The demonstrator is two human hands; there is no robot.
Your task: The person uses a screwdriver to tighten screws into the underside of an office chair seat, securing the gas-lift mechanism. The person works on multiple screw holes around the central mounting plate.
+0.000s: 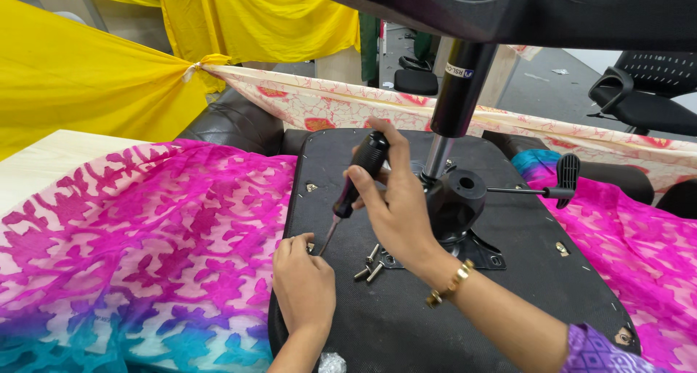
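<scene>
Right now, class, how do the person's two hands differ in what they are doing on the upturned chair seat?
The right hand grips the screwdriver handle, raised; the left hand rests low on the seat underside, fingers at the screwdriver's tip. The right wrist wears a gold bracelet; the left is bare. Both work near the loose bolts.

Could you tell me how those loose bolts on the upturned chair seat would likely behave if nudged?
The bolts look like small metal cylinders, so they would probably roll easily. The chair seat underside seems flat and hard, offering little to stop them.

Bolts on upturned seat base
</scene>
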